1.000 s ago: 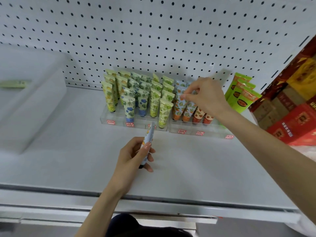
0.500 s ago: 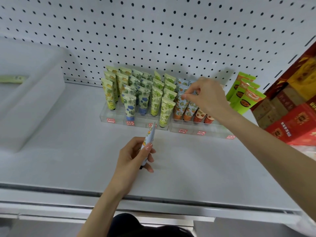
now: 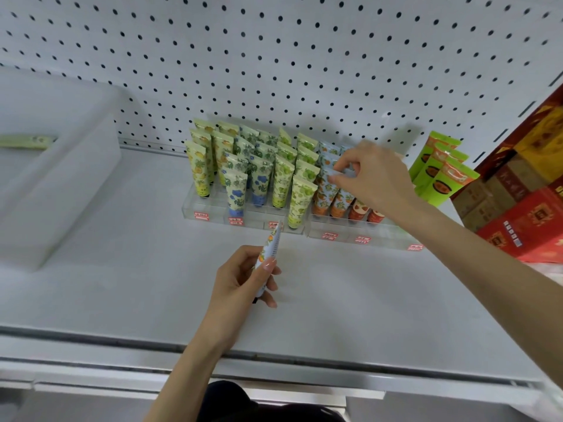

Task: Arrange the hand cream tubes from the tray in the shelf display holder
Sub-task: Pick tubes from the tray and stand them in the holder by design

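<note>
Left hand [image 3: 240, 278]: grips orange-print tube [image 3: 272, 249], tip toward 12 o'clock.
Right hand [image 3: 376, 176]: 1 o'clock of left, pinches blue tube [image 3: 325, 185] in holder [image 3: 210, 208].

— Where does the view look from?
— From the person's head: one wide-angle camera, facing forward and down onto the shelf [image 3: 122, 284].
— How near?
— Close. The left forearm [image 3: 189, 370] enters from the bottom edge, the right forearm [image 3: 487, 269] from the right. The display holder [image 3: 207, 208] sits mid-frame, and the pegboard wall [image 3: 274, 56] fills the top.
</note>
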{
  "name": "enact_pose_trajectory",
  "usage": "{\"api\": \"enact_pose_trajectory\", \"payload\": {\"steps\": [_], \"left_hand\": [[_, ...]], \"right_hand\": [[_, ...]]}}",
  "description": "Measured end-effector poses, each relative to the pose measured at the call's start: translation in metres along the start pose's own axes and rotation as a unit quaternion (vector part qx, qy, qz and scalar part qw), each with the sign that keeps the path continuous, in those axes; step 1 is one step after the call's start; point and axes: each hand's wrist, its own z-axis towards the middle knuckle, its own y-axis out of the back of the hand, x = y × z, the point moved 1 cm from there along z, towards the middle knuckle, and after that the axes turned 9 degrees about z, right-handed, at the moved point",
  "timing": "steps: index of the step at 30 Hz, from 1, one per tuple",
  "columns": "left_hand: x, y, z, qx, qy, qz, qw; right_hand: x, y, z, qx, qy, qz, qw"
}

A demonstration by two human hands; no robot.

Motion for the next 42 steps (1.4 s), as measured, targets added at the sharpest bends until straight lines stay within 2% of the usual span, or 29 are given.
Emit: {"api": "enact_pose_trajectory", "payload": {"steps": [7, 11, 14, 19, 27, 30, 33, 35, 37, 39, 42], "left_hand": [[0.0, 0.0, 0.001, -0.008, -0.01, -0.01, 1.0], [0.0, 0.001, 0.002, -0.01, 0.006, -0.027, 1.0], [-0.002, -0.002, 0.002, -0.005, 0.016, -0.042, 0.999], [-0.018, -0.016, 0.002, 0.031, -0.007, -0.032, 0.999], [-0.03, -0.024, 0.004, 0.056, -0.038, 0.028, 0.997], [-0.027, -0.016, 0.006, 0.004, -0.085, 0.123, 0.989], [-0.024, 0.014, 0.007, -0.132, -0.137, 0.253, 0.949], [-0.022, 0.039, 0.011, -0.226, -0.133, 0.296, 0.918], [-0.021, 0.06, 0.017, -0.283, -0.095, 0.324, 0.898], [-0.019, 0.074, 0.027, -0.285, -0.042, 0.356, 0.889], [-0.014, 0.086, 0.041, -0.235, -0.007, 0.389, 0.891]], "right_hand": [[-0.003, 0.005, -0.002, -0.001, 0.005, 0.007, 1.0], [-0.003, 0.025, -0.016, -0.026, -0.027, 0.092, 0.995], [0.009, 0.028, -0.042, 0.011, -0.056, 0.211, 0.976], [0.038, 0.014, -0.083, 0.137, -0.123, 0.364, 0.913], [0.041, 0.007, -0.1, 0.122, -0.117, 0.404, 0.899], [0.035, 0.014, -0.099, 0.119, -0.124, 0.412, 0.895], [0.024, 0.029, -0.09, 0.051, -0.133, 0.403, 0.904], [0.017, 0.035, -0.083, 0.018, -0.135, 0.381, 0.914], [0.011, 0.032, -0.075, 0.001, -0.137, 0.354, 0.925], [0.006, 0.023, -0.069, -0.015, -0.137, 0.338, 0.931], [0.003, 0.009, -0.062, -0.028, -0.13, 0.324, 0.937]]}}
